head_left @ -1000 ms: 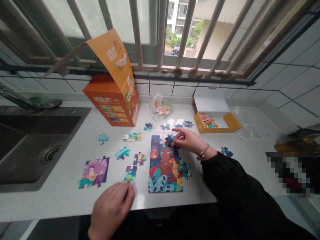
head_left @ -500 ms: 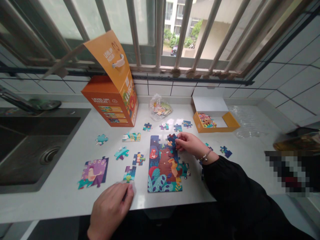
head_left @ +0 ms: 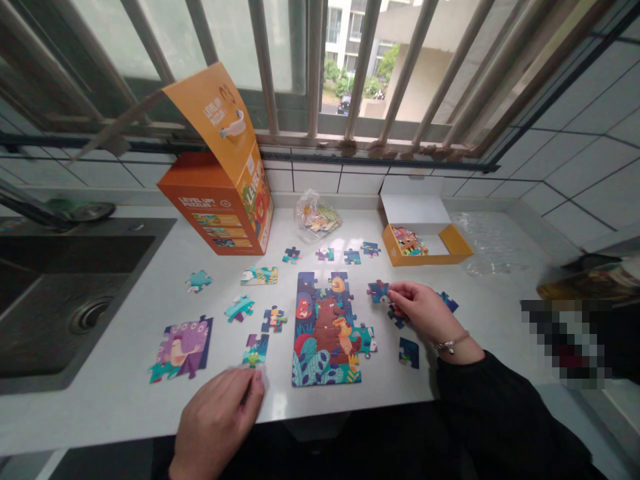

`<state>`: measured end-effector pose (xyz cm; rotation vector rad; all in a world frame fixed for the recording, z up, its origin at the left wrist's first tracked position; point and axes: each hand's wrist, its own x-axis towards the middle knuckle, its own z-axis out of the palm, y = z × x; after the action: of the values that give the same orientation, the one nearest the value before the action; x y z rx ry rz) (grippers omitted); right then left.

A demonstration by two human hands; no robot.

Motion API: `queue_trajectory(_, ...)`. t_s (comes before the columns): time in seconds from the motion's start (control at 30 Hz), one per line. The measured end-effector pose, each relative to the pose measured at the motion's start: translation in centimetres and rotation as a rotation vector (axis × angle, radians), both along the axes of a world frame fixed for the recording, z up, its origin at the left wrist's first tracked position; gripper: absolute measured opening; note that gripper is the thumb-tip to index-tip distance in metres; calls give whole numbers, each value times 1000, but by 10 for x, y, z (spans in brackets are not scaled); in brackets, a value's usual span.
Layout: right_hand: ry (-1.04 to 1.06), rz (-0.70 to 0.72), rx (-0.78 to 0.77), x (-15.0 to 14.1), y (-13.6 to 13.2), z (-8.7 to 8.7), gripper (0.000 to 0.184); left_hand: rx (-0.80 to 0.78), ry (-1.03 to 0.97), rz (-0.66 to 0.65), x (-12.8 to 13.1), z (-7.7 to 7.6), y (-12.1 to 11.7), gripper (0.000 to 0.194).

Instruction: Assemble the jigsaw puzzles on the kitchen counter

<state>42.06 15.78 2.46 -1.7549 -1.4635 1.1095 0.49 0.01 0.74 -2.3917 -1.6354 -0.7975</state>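
Note:
A partly built bear puzzle [head_left: 327, 330] lies on the white counter [head_left: 125, 373] in front of me. My right hand [head_left: 423, 310] is to its right, fingers pinched on a blue puzzle piece [head_left: 377, 291] just off the puzzle's upper right edge. My left hand [head_left: 217, 420] rests at the counter's near edge, fingers curled down; I see nothing in them. Loose pieces lie around: one [head_left: 409, 352] near my right wrist, several [head_left: 330, 254] in a row above the puzzle, and a purple peacock section [head_left: 183, 347] to the left.
An open orange puzzle box [head_left: 220, 213] stands at the back left with its lid up. A clear bag of pieces [head_left: 317, 217] and a small open orange box [head_left: 425, 240] sit behind. A dark sink [head_left: 65, 293] is at left. Barred window behind.
My right hand has drawn back from the top of the bear puzzle to its right side, pinching a blue piece there. The left hand has stayed put.

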Motion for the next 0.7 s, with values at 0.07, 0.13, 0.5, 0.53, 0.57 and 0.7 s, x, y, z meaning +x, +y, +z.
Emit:
queue_trajectory(0.07,3,-108,38,19,2,-6,40,-1,3,-7,0,1,1,20)
queue_trajectory(0.13,-21,-195,79,41,3,-8,44,3,-1,-11,0,2,1,20)
queue_trajectory(0.5,-196,-343,157,107,16,-12,49,12,-8,-10,1,4,3,21)
queue_trajectory(0.53,-220,-316,154,105,20,-12,46,12,-7,-12,1,4,4,21)
queue_trajectory(0.57,-248,-288,152,103,24,-11,43,14,-5,-12,2,5,4,22)
queue_trajectory(0.7,-404,-225,182,92,30,-5,27,18,0,2,3,7,4,26)
